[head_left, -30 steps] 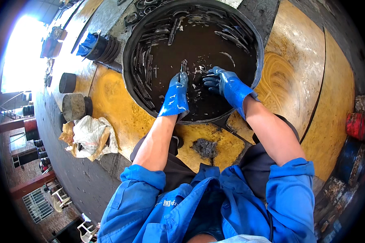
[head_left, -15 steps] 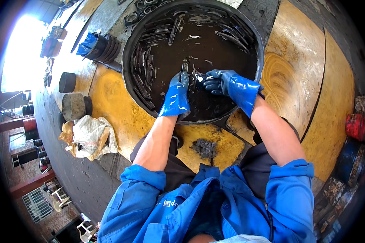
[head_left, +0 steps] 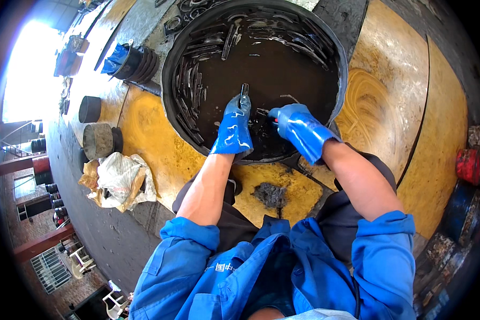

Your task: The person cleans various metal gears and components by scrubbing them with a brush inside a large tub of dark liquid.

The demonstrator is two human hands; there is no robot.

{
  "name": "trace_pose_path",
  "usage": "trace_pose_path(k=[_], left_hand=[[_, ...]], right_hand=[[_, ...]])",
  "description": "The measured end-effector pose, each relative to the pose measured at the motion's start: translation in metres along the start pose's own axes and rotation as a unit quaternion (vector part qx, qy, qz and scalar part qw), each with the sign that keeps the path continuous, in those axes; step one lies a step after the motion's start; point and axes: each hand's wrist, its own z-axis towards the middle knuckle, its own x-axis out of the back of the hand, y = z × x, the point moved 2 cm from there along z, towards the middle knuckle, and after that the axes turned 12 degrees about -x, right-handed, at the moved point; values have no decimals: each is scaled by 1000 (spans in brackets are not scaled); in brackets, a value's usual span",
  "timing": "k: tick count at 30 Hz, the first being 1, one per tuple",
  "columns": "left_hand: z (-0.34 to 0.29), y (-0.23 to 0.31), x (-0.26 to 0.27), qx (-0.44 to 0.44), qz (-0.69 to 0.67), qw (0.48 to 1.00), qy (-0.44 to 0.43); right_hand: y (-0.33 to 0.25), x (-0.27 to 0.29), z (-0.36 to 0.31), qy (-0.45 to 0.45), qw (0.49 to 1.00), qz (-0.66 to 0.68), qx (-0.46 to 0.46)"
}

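Observation:
Both my hands wear long blue rubber gloves and work over a large round tub (head_left: 166,90) of dark liquid. My left hand (head_left: 237,114) is closed around a narrow, shiny dark piece (head_left: 245,89) that sticks up past the fingertips. Just right of it, my right hand (head_left: 292,120) is closed low over the liquid. A small red spot shows by its fingers, but what it holds is mostly hidden. Wet, dark curved strips (head_left: 194,88) lean in rows along the tub's inner wall, at the left, far side and upper right.
Left of the tub lie a crumpled white sack (head_left: 124,178), a grey metal can (head_left: 97,141) and a dark bucket with blue plastic (head_left: 129,63). Yellowish boards (head_left: 386,69) cover the floor. A dark fibrous clump (head_left: 270,195) lies between my legs; a red drum (head_left: 468,166) stands far right.
My right hand has tilted down, its fingers now lower and more tightly curled. The left hand stays nearly in place, its piece now more upright. The liquid's ripples have shifted.

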Motion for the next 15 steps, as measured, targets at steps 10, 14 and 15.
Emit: trace_pose_path(k=[10, 14, 15], left_hand=[[0, 9, -2, 18, 20, 999, -25], [5, -12, -2, -37, 66, 997, -10], [8, -14, -4, -47, 75, 996, -6]], right_hand=[[4, -23, -8, 275, 932, -162, 173], [-1, -13, 2, 176, 981, -46, 73], [2, -5, 0, 106, 994, 8, 29]])
